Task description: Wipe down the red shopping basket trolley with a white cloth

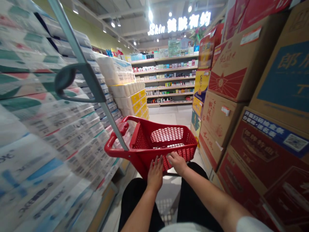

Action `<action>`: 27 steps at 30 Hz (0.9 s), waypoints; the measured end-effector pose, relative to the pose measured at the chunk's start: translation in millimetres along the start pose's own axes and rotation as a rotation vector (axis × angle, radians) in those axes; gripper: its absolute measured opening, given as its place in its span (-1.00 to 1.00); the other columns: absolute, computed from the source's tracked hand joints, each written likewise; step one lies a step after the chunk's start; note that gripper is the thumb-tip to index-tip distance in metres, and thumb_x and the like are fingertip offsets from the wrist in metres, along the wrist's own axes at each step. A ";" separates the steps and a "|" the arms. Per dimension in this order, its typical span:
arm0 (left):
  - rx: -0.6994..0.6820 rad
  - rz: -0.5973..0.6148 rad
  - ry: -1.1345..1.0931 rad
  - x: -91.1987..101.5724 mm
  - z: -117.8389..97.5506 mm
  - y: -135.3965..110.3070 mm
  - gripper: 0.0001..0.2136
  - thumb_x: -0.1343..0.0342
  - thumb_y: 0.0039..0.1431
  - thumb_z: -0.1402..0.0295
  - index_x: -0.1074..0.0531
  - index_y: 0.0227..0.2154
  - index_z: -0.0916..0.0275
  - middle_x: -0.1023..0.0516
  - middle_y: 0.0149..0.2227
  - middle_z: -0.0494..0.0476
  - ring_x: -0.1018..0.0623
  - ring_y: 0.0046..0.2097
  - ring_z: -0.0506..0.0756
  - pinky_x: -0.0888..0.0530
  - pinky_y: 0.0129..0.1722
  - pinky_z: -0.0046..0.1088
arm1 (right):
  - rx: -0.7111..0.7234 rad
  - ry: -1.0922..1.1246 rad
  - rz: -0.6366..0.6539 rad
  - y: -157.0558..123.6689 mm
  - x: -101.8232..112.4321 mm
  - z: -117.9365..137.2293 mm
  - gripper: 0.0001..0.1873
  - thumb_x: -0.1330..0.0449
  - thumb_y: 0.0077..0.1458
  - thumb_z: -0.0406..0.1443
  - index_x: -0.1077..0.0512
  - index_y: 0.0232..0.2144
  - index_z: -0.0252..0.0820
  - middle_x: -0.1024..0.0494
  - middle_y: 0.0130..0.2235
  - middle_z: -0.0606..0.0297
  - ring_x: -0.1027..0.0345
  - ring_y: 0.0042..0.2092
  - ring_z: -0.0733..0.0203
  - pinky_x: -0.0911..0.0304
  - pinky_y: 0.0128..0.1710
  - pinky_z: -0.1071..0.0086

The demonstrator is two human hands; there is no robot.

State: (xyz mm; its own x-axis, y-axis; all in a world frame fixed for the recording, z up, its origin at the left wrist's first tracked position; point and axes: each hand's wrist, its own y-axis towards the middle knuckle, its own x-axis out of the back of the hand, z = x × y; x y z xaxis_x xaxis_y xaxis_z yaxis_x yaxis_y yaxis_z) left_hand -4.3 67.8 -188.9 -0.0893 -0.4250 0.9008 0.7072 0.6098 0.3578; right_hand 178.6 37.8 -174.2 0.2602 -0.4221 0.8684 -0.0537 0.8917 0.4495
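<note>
A red plastic shopping basket [145, 156] with perforated walls and a long grey pull handle [108, 112] stands on the floor in front of my knees. No goods show inside the part of it I can see. My left hand [155, 174] rests its outstretched fingers against the near wall of the basket. Just to its right, my right hand [178, 162] has curled fingers at the same wall. Whether something small is in those fingers is hidden. The grey handle leans up and to the left, with a loop-shaped grip partway along it.
Tall stacks of wrapped paper packs [60, 129] line the left side. Cardboard cartons [224, 64] are piled high on the right, close to the basket. At the aisle's far end, shelves [169, 77] hold many small products under a lit sign [181, 23].
</note>
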 end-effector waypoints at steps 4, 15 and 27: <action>0.022 -0.031 0.010 -3.5 2.5 -3.2 -0.33 0.04 0.15 0.35 0.13 0.30 0.26 0.16 0.36 0.11 0.15 0.36 0.22 0.00 0.30 -0.11 | 0.070 -0.018 0.110 -2.7 -0.5 -4.6 -0.77 -0.13 0.10 -0.42 -0.48 -0.22 -0.07 -0.48 -0.16 0.15 -0.32 -0.13 0.12 -0.25 -0.32 0.40; 0.134 -0.057 -0.015 -12.0 -5.5 -0.8 -0.36 0.07 0.18 0.30 0.08 0.30 0.32 0.11 0.36 0.16 0.14 0.36 0.23 0.00 0.31 -0.14 | 0.100 0.017 -0.072 -3.3 -2.8 -0.5 -0.70 -0.07 0.17 -0.41 -0.44 -0.09 -0.03 -0.46 -0.14 0.19 -0.29 -0.12 0.17 -0.22 -0.21 0.42; 0.117 0.014 -0.046 -10.9 -6.2 -2.1 -0.35 0.07 0.14 0.39 0.11 0.30 0.25 0.15 0.36 0.11 0.15 0.36 0.21 0.02 0.30 -0.08 | 0.012 0.061 -0.084 1.8 3.0 2.5 -0.65 -0.06 0.11 -0.46 -0.44 -0.10 -0.05 -0.45 -0.12 0.22 -0.28 -0.11 0.15 -0.20 -0.19 0.41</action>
State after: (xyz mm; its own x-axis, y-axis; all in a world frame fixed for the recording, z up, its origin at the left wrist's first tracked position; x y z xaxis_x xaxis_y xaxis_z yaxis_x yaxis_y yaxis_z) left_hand -0.5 67.0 -201.0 -0.1143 -0.3862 0.9153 0.6221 0.6905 0.3690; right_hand 176.9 37.7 -170.3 0.3225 -0.4846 0.8131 -0.0401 0.8512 0.5232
